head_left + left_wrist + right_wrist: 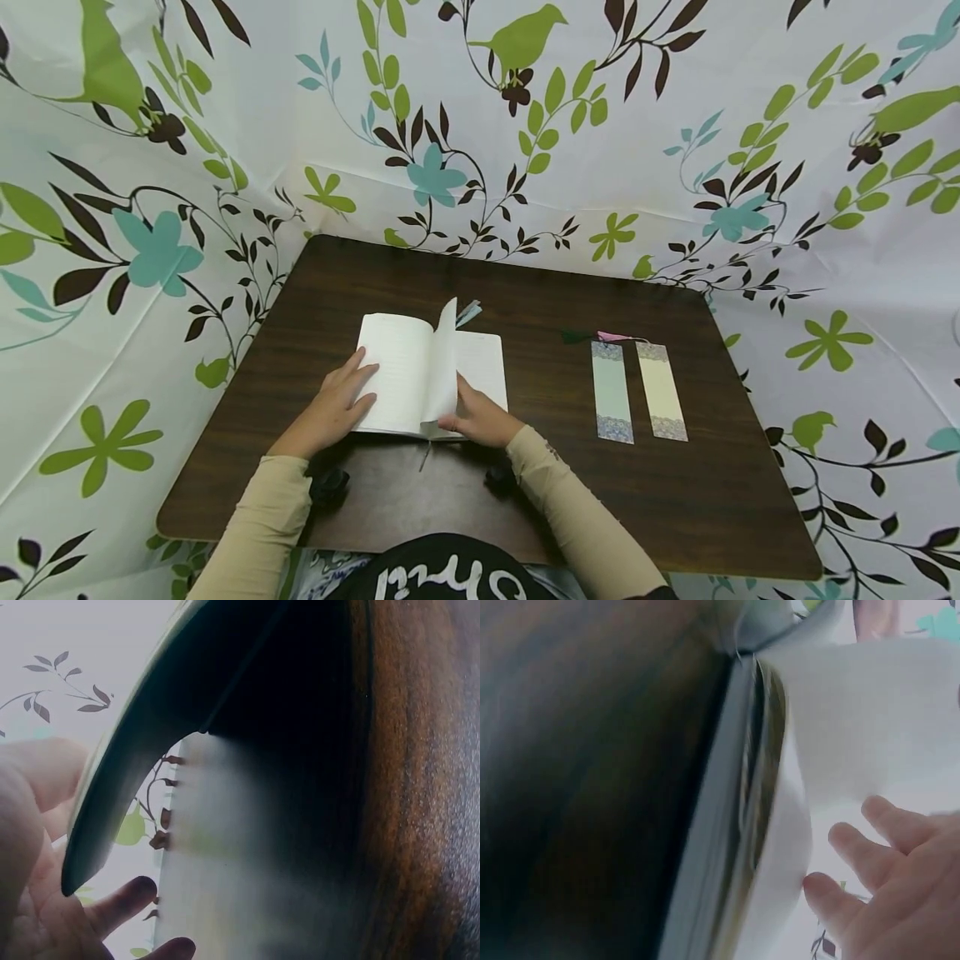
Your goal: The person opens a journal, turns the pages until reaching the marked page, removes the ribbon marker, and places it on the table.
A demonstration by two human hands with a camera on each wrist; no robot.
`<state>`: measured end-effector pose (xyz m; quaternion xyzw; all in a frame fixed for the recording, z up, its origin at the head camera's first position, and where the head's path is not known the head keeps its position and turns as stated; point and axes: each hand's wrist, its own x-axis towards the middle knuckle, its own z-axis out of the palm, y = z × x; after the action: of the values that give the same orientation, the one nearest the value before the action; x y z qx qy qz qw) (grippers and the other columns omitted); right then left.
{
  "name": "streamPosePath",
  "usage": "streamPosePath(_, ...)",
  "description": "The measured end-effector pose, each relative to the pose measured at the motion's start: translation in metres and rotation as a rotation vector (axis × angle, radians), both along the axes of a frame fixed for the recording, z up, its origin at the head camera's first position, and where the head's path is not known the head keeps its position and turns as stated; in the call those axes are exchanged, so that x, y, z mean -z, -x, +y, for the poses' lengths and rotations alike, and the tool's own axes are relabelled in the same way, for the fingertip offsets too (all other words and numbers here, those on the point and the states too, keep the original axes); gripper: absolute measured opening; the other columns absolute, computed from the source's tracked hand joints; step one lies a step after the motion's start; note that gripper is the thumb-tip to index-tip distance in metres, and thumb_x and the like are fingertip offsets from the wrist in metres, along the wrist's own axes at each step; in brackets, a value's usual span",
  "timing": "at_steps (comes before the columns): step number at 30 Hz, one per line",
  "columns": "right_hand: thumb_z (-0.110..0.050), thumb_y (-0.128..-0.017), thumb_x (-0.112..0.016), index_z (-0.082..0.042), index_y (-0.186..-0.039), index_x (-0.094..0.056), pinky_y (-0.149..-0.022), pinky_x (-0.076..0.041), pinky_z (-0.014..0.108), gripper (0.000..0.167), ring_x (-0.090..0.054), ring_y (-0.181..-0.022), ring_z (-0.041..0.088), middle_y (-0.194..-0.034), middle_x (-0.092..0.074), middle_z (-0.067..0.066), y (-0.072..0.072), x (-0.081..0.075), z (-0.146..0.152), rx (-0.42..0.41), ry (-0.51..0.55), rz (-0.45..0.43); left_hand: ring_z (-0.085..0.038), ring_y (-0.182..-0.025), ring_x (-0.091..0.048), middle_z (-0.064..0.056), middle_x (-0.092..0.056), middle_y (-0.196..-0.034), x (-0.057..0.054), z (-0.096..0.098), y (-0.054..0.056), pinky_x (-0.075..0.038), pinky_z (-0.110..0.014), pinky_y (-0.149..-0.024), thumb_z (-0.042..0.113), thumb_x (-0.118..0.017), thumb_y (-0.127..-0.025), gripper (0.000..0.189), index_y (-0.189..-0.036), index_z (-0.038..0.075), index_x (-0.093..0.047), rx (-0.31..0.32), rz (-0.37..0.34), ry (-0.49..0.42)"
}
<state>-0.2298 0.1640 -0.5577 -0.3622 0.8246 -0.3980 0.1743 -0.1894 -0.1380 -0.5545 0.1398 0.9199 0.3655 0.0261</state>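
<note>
An open notebook (397, 358) with pale pages lies on the dark brown table, one leaf (442, 367) standing up near its middle. My left hand (333, 404) rests at the left edge of the left page, its fingertips over the paper. In the left wrist view, the notebook's dark cover (120, 780) rises beside that hand's extended fingers. My right hand (480, 414) is at the raised leaf, thumb by its lower corner and fingers reaching along its right side. The right wrist view shows three spread fingers (862, 855) close to the white paper.
Two bookmarks, one pale green (612, 392) and one pale yellow (662, 392), lie to the right with tassels at their tops. A bluish tassel (468, 312) sticks out above the notebook. Leaf-patterned cloth (480, 200) stands behind the table (525, 287).
</note>
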Motion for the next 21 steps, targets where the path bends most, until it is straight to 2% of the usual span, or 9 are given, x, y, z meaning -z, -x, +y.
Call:
streamPosePath(4,-0.042,-0.099,-0.062,-0.01,-0.163,-0.019,-0.121,-0.025,0.045,0.084,-0.022,-0.153,0.028,-0.168,-0.02,0.015,-0.005,0.0,-0.009,-0.062,-0.119,0.092,-0.055,-0.145,-0.018,-0.024,-0.015,-0.166,0.0,0.001,0.0,-0.02,-0.075,-0.108,0.024,-0.04,-0.111,0.046,-0.149,-0.001,-0.045,0.008,0.028,-0.073)
streamPosePath(6,-0.036,-0.099,-0.065,-0.012,-0.161,-0.028,-0.121,-0.022,0.05,0.076,-0.017,-0.155,0.029,-0.169,-0.017,0.012,-0.007,0.001,-0.013,-0.091,-0.177,0.143,-0.056,-0.144,-0.018,-0.025,-0.016,-0.166,0.0,0.001,0.0,-0.019,-0.075,-0.109,0.021,-0.033,-0.112,0.046,-0.148,-0.005,-0.045,0.01,0.041,-0.11)
streamPosePath(9,-0.036,-0.099,-0.066,-0.017,-0.158,-0.038,-0.12,-0.018,0.059,0.068,-0.014,-0.155,0.031,-0.169,-0.016,0.008,-0.013,0.001,-0.017,-0.12,-0.262,0.201,-0.055,-0.145,-0.017,-0.024,-0.015,-0.166,-0.001,0.002,0.001,-0.017,-0.074,-0.11,0.02,-0.03,-0.112,0.049,-0.149,-0.009,-0.04,0.006,0.034,-0.138)
streamPosePath(12,-0.04,-0.099,-0.064,-0.023,-0.157,-0.042,-0.119,-0.014,0.064,0.064,-0.011,-0.156,0.031,-0.17,-0.016,0.003,-0.018,0.002,-0.019,-0.138,-0.328,0.233,-0.053,-0.147,-0.016,-0.022,-0.015,-0.167,-0.001,0.003,0.004,-0.018,-0.072,-0.112,0.024,-0.038,-0.111,0.054,-0.152,-0.011,-0.033,-0.005,0.016,-0.127)
streamPosePath(16,-0.038,-0.102,-0.061,-0.025,-0.157,-0.042,-0.119,-0.013,0.065,0.06,-0.011,-0.156,0.029,-0.169,-0.018,-0.001,-0.019,0.005,-0.017,-0.146,-0.35,0.254,-0.053,-0.147,-0.017,-0.026,-0.014,-0.166,0.001,0.002,0.007,-0.02,-0.069,-0.113,0.022,-0.057,-0.105,0.071,-0.157,-0.008,-0.021,-0.006,0.013,-0.065)
streamPosePath(19,-0.034,-0.102,-0.061,-0.021,-0.16,-0.035,-0.119,-0.016,0.064,0.065,-0.015,-0.155,0.029,-0.169,-0.021,0.001,-0.016,0.008,-0.013,-0.099,-0.37,0.265,-0.053,-0.147,-0.016,-0.028,-0.013,-0.165,0.003,0.001,0.007,-0.019,-0.067,-0.115,0.016,-0.063,-0.101,0.079,-0.159,-0.006,-0.014,0.008,0.02,-0.034)
streamPosePath(21,-0.032,-0.101,-0.063,-0.017,-0.161,-0.03,-0.118,-0.018,0.063,0.07,-0.017,-0.155,0.03,-0.168,-0.022,0.005,-0.013,0.01,-0.007,-0.045,-0.403,0.272,-0.053,-0.147,-0.016,-0.028,-0.012,-0.166,0.004,0.0,0.007,-0.019,-0.068,-0.114,0.014,-0.063,-0.1,0.078,-0.159,-0.005,-0.016,0.016,0.02,-0.024)
